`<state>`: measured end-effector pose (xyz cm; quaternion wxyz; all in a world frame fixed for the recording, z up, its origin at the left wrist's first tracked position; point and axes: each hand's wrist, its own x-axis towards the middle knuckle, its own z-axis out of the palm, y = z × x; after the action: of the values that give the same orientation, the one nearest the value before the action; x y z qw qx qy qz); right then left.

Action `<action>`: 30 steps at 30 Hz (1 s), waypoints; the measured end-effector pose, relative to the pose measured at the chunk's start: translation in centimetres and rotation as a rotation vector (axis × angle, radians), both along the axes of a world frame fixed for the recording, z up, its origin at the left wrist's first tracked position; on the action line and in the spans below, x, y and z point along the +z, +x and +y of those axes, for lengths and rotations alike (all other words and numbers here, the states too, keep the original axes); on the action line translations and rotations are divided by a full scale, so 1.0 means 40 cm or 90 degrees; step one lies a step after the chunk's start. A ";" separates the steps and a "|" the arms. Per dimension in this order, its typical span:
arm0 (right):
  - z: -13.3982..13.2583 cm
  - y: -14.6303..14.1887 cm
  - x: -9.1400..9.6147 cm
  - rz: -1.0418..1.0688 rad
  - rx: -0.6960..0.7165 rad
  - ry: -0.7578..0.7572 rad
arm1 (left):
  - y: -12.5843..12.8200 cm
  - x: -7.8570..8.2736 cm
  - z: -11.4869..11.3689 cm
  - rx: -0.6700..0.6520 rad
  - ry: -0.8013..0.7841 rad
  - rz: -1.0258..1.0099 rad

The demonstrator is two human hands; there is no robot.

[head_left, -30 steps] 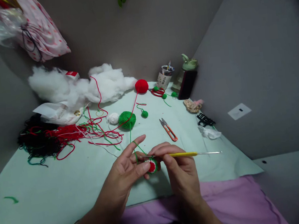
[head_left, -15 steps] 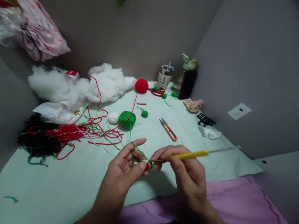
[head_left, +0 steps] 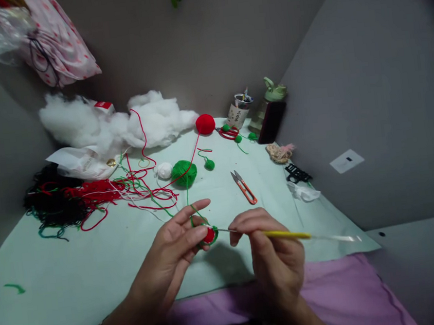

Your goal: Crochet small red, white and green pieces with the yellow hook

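My left hand (head_left: 174,252) pinches a small round crochet piece (head_left: 209,234), red in the middle with a green rim. Green yarn runs over its raised index finger back to a green yarn ball (head_left: 184,173). My right hand (head_left: 271,252) grips a yellow-handled crochet hook (head_left: 286,235), whose metal tip touches the crochet piece. Both hands hover just above the pale green table cover (head_left: 97,278), near its front edge.
Orange thread snips (head_left: 245,188) lie behind the hands. A red yarn ball (head_left: 205,124), a small white ball (head_left: 163,170), white stuffing (head_left: 120,123) and tangled red, green and black yarn (head_left: 73,201) fill the back left. A cup (head_left: 239,111), a bottle (head_left: 270,115) and a black clip (head_left: 298,173) stand right.
My right hand has drawn the hook to the right and tilted its far end down. The crochet piece has turned in my left fingers and moved slightly left.
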<state>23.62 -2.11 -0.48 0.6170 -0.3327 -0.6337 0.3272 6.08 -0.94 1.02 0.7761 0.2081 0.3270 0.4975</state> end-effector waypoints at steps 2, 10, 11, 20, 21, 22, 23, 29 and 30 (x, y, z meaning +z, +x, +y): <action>0.008 -0.006 -0.002 0.067 0.036 -0.046 | 0.000 0.003 0.000 0.010 0.019 0.022; 0.006 -0.027 -0.002 0.042 0.039 -0.057 | 0.011 -0.013 -0.011 0.007 0.063 0.088; 0.005 -0.027 0.001 -0.005 0.026 -0.037 | 0.013 -0.015 -0.010 0.025 0.067 0.092; 0.002 -0.031 -0.022 -0.349 -0.144 0.250 | 0.023 -0.028 -0.014 0.084 0.071 0.100; -0.001 -0.031 -0.028 -0.383 -0.171 0.293 | 0.026 -0.025 -0.016 0.072 0.051 0.074; -0.004 -0.030 -0.032 -0.396 -0.188 0.317 | 0.028 -0.023 -0.017 0.044 0.025 0.043; -0.008 -0.027 -0.035 -0.389 -0.193 0.315 | 0.028 -0.019 -0.017 0.009 -0.002 0.014; -0.009 -0.008 -0.013 -0.047 -0.079 0.024 | 0.004 -0.005 0.002 -0.035 -0.034 0.019; -0.006 -0.008 -0.008 0.021 -0.050 -0.026 | 0.002 -0.005 0.003 -0.028 -0.020 0.031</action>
<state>23.31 -2.33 -0.79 0.6327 -0.3644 -0.6030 0.3215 6.14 -0.83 0.82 0.7817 0.2154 0.3489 0.4699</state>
